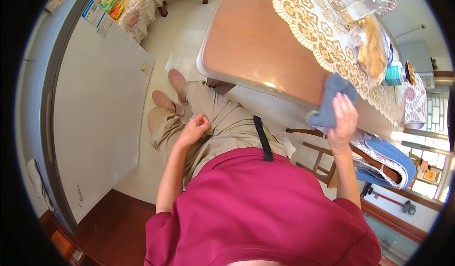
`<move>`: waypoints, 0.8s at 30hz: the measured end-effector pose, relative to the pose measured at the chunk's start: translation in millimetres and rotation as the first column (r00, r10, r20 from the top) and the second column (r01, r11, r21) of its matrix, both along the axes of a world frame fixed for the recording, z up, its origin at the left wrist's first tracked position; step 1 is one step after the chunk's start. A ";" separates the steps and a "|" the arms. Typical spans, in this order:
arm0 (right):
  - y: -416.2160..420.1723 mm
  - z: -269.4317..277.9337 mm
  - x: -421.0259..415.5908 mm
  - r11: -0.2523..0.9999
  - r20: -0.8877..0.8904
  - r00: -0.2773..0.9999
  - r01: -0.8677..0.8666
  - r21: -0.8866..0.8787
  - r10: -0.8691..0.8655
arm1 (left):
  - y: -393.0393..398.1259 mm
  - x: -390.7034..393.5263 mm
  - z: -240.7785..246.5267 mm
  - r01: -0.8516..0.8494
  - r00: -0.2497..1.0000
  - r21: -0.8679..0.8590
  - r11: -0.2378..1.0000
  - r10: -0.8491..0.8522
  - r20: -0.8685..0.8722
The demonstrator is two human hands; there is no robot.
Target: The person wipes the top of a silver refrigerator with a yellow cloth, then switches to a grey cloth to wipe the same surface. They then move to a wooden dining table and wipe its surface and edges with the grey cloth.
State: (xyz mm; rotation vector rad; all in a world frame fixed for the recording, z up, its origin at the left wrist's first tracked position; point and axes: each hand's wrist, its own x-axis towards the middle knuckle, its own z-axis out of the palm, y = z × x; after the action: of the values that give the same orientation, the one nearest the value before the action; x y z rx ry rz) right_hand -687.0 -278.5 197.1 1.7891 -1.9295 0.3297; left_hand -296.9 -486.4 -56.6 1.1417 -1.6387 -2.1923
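My right hand (344, 118) presses a folded grey-blue cloth (331, 99) against the near edge of a brown wooden table (256, 42). Part of the cloth lies on the tabletop and part hangs over the rim, beside the scalloped border of a white and gold lace tablecloth (321, 40). In front of my thigh, over the beige trousers (220, 113), my left hand (193, 129) is held with its fingers curled. Small whitish patches show beside it, and I cannot tell whether it holds anything.
On the lace lie a clear plastic bottle (364, 8) and a plastic bag of brown food (371, 51), near a teal-labelled container (394, 74). A wooden chair (316, 156) stands below the table edge, with blue fabric (391, 156) beside it. A Midea refrigerator (99, 106) is at left.
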 end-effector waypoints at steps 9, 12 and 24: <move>-177.1 -23.9 158.7 0.838 -0.039 0.849 -0.527 -0.138 0.528 | 11.4 1.6 6.5 -0.100 0.995 -0.059 0.993 0.102 0.018; -197.8 -45.8 174.2 0.690 -0.038 0.696 -0.717 -0.103 0.717 | 11.3 -3.1 27.2 -0.111 0.991 -0.100 0.989 0.118 0.066; 8.3 -90.0 0.9 0.965 -0.077 0.985 -0.136 0.226 0.157 | 18.1 4.6 10.4 -0.153 0.987 0.067 0.986 0.150 0.051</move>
State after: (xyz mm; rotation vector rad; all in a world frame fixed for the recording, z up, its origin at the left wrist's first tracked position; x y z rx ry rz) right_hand -686.1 -270.3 107.1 2.0569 -1.8314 0.0801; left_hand -292.3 -468.3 -46.2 1.2992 -1.4485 -2.1589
